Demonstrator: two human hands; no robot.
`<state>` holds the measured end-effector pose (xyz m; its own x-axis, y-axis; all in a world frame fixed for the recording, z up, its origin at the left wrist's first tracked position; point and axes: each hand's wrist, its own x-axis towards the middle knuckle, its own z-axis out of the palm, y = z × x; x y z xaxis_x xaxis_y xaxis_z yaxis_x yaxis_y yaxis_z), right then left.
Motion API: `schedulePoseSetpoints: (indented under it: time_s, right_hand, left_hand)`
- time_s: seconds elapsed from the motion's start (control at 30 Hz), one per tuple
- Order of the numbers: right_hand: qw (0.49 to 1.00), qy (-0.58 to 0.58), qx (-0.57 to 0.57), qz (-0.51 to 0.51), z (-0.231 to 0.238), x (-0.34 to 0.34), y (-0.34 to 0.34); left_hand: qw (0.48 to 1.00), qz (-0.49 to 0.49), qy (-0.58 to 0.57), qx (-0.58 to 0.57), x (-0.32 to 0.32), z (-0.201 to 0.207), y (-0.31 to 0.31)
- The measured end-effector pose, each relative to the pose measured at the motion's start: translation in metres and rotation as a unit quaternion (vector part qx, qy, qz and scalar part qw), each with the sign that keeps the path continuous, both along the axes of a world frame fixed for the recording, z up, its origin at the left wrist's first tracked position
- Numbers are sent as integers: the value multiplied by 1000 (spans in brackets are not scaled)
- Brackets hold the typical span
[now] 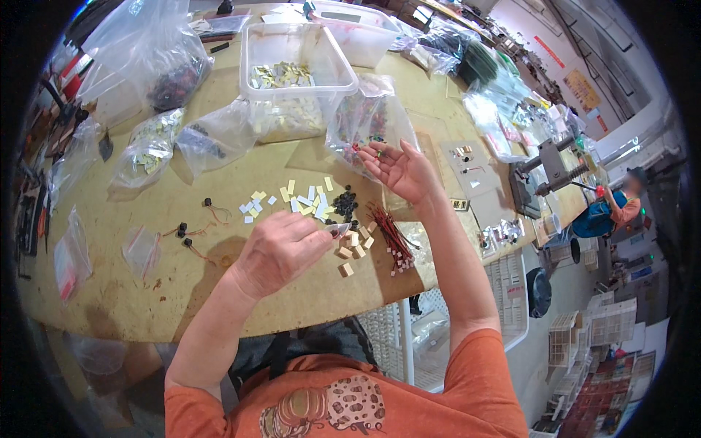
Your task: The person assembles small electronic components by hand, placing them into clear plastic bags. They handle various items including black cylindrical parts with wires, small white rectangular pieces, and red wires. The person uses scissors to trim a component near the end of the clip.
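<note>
My left hand (281, 252) is closed in a pinch over the middle of the table. A bit of clear plastic, seemingly a small bag (339, 229), shows at its fingertips; most of it is hidden. Palm up, my right hand (403, 171) is open with fingers spread, in front of a clear bag of small red and green pieces (365, 120). Between the hands lie black round parts (345, 203) and white and yellow pads (310, 201). Small tan blocks (346, 270) sit near my left fingertips. Beside them is a bundle of dark red wires (394, 237) with white connectors.
A clear bin (299, 91) of yellow and white pieces stands at the back. Clear bags (150, 150) lie on the left, near several black parts with wires (187, 241). On the right stands a metal press (544, 171). Another person (617, 204) is farther right.
</note>
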<state>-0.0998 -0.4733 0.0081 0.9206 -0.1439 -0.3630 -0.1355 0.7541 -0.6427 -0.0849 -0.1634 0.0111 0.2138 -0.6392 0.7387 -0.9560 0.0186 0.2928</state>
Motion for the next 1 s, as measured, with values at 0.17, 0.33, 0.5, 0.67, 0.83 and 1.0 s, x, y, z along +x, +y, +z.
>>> schedulePoseSetpoints:
  time_s: [0.17,0.33,0.5,0.67,0.83,1.0]
  right_hand:
    - [999,-16,8,37,21,-16,22]
    - [986,-35,97,132,55,-53,62]
    - [976,17,56,209,72,-74,95]
    - [976,51,20,209,71,-75,98]
    - [977,70,-11,200,77,-70,100]
    - [972,82,-56,214,79,-68,101]
  left_hand:
    - [999,31,6,-19,4,-3,3]
    - [999,51,6,-11,4,-1,5]
    - [998,58,-9,3,6,-8,6]
    - [998,53,-25,-15,7,-10,4]
    - [998,47,-22,-24,6,-12,3]
    - [999,35,-17,-16,5,-14,2]
